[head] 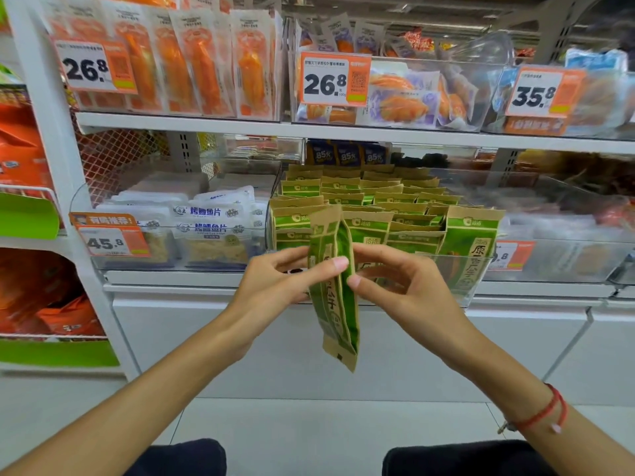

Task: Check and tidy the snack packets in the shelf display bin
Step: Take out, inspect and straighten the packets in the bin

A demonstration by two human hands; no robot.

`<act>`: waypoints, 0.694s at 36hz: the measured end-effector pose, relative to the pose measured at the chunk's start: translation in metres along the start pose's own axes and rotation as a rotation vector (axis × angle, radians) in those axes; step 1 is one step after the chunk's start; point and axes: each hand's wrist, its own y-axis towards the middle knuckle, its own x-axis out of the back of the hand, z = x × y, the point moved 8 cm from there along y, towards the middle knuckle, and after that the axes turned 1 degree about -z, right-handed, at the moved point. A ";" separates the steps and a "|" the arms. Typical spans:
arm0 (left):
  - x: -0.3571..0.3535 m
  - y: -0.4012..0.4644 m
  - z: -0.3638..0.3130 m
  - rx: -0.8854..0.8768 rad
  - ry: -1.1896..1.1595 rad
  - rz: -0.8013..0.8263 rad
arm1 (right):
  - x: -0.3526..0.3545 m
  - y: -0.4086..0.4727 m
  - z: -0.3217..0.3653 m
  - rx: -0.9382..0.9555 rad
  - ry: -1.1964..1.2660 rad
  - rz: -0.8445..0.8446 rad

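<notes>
Here the packet (pixel 335 286) hangs pinched between left hand (pixel 275 283) and right hand (pixel 405 286).

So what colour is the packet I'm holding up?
Green with kraft-brown edges, seen in the head view: the packet.

The held green packet (pixel 335 286) hides the bin's price tag (pixel 508 254) digits partly; the far-right bins (pixel 567 214) blur, contents unreadable.
</notes>
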 end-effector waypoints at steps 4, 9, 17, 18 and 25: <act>0.012 -0.001 -0.009 -0.056 -0.090 -0.117 | -0.004 -0.002 0.002 0.028 -0.046 0.024; 0.018 -0.003 -0.014 -0.082 -0.188 -0.221 | 0.000 -0.001 0.003 0.062 -0.099 -0.033; 0.018 -0.002 -0.014 -0.090 -0.219 -0.168 | 0.000 -0.001 0.011 0.107 -0.083 -0.055; 0.018 -0.001 -0.013 -0.092 -0.215 -0.154 | 0.000 -0.002 0.011 0.110 -0.081 -0.055; 0.019 -0.001 -0.012 -0.127 -0.212 -0.172 | 0.001 -0.005 0.006 0.103 -0.111 -0.088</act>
